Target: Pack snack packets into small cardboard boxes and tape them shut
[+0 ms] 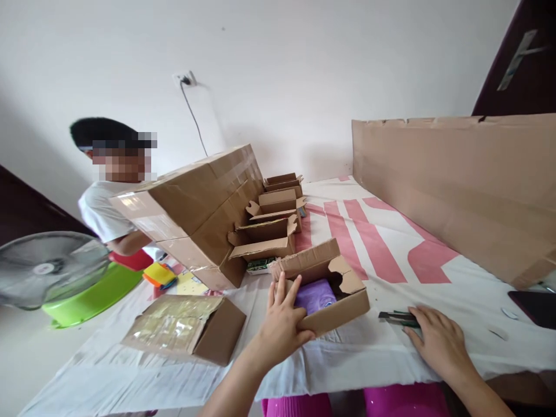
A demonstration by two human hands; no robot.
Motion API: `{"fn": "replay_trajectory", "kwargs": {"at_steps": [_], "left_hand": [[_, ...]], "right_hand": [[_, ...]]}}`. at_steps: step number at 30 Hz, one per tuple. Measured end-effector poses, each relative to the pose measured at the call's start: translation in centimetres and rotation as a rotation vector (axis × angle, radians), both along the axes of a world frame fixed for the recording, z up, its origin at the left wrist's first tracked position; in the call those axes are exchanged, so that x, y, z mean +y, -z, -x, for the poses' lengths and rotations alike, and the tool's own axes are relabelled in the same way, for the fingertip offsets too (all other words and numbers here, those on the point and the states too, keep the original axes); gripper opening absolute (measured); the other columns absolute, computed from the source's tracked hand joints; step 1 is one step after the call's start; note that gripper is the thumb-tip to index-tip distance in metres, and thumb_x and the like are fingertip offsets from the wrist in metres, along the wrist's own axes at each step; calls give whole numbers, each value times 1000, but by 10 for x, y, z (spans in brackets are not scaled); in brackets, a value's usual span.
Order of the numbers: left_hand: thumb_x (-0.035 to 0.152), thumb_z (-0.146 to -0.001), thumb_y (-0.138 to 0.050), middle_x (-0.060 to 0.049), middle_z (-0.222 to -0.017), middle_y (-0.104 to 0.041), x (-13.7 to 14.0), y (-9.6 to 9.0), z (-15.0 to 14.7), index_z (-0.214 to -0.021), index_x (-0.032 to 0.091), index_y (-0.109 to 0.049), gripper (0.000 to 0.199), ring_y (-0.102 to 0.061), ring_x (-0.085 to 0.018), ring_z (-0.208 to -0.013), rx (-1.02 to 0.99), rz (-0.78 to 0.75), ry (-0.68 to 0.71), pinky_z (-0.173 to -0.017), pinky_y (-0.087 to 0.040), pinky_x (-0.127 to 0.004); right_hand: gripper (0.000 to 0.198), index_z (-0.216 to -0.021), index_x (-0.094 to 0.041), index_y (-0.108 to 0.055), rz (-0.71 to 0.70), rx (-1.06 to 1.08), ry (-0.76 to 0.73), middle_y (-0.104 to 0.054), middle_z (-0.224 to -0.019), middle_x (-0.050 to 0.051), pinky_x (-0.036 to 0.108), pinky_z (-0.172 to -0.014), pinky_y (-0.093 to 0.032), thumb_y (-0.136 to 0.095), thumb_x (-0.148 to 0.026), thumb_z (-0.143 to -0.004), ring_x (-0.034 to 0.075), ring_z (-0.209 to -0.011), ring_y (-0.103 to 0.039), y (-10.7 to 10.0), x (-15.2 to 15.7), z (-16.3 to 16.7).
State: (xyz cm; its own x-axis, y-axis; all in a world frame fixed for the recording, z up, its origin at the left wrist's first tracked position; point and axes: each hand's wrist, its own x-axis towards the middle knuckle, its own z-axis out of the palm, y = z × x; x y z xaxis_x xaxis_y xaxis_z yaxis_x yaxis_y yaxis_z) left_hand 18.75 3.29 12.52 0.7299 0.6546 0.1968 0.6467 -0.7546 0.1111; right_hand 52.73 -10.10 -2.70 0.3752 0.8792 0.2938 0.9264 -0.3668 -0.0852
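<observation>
My left hand (284, 318) grips the left end of an open cardboard box (334, 315), its fingers spread over the flap and its thumb against the near side. A purple plastic-wrapped packet (315, 296) lies inside; my fingers cover part of it. On the tablecloth to the right, my right hand (438, 339) has its fingers around the end of a utility knife (397, 317). The blade end of the knife points left, toward the box. A taped cardboard box (186, 327) sits to the left of my left hand.
Several open small boxes (264, 240) line a big carton (204, 214). A cardboard panel (452, 179) stands at the right, near a dark phone-like object (534, 307). A person (115, 202) is at the left, behind a fan (47, 266) and a green tub (91, 295).
</observation>
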Motion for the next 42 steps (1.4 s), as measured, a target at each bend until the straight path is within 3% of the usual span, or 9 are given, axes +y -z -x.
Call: {"fn": "replay_trajectory", "kwargs": {"at_steps": [6,13,17,20,24,29,32,38,42], "left_hand": [[35,-70,-77,-13,-149,-41,17,5,44,-75,20,-64,21,-19,-44,-144,-113,92,115,-104,-39,-65],[38,-71,-79,-20,-150,-33,7,32,74,-101,24,-42,50,-45,-34,-134,-685,220,-71,-97,-50,-50],[33,-71,-80,-21,-151,-28,-14,59,54,-104,23,-40,53,-42,-33,-136,-826,256,-134,-93,-53,-45],[39,-70,-80,-21,-148,-34,-27,81,37,-113,22,-41,60,-41,-33,-136,-919,282,-202,-95,-52,-45],[48,-67,-81,-16,-134,-47,-34,100,28,-126,23,-39,76,-59,-29,-117,-1073,358,-273,-92,-55,-42],[40,-73,-78,-12,-133,-48,-41,105,27,-129,27,-40,69,-63,-24,-108,-1077,393,-235,-90,-57,-40],[39,-79,-72,-12,-131,-50,-48,108,26,-136,28,-35,68,-63,-22,-106,-1041,314,-219,-88,-57,-40],[27,-86,-63,-10,-116,-59,-59,101,22,-130,27,-49,46,-63,-24,-105,-820,186,-203,-88,-57,-43],[20,-85,-61,-9,-106,-61,-60,90,20,-116,26,-57,33,-63,-24,-99,-737,75,-176,-81,-58,-39]], "right_hand": [[38,-116,-19,-65,-32,66,-61,-66,-121,13,47,-98,-38,-56,-32,-83,32,-114,-55,-9,-7,3],[29,-108,-15,-65,-233,213,-111,-64,-118,17,50,-97,-42,-55,-30,-85,33,-114,-55,-23,-1,9],[20,-107,-19,-60,-539,386,-350,-66,-106,11,41,-90,-49,-51,-27,-91,25,-104,-60,-67,1,33],[21,-110,-22,-57,-610,475,-614,-65,-104,8,36,-88,-50,-49,-16,-91,21,-103,-60,-116,0,66],[23,-108,-21,-59,-332,469,-910,-66,-106,8,36,-91,-50,-44,-14,-92,20,-103,-61,-163,23,105],[25,-105,-12,-65,275,243,-545,-69,-104,18,42,-85,-50,-53,-26,-89,29,-96,-67,-170,89,124],[36,-99,-8,-68,558,186,-461,-72,-94,22,43,-79,-50,-66,-39,-80,35,-91,-69,-164,114,130],[59,-114,-11,-60,627,227,-533,-71,-107,19,36,-78,-49,-74,-48,-69,30,-98,-68,-147,119,125],[26,-92,-20,-63,559,303,-591,-73,-93,8,30,-67,-44,-72,-33,-72,25,-85,-69,-141,120,122]]}}
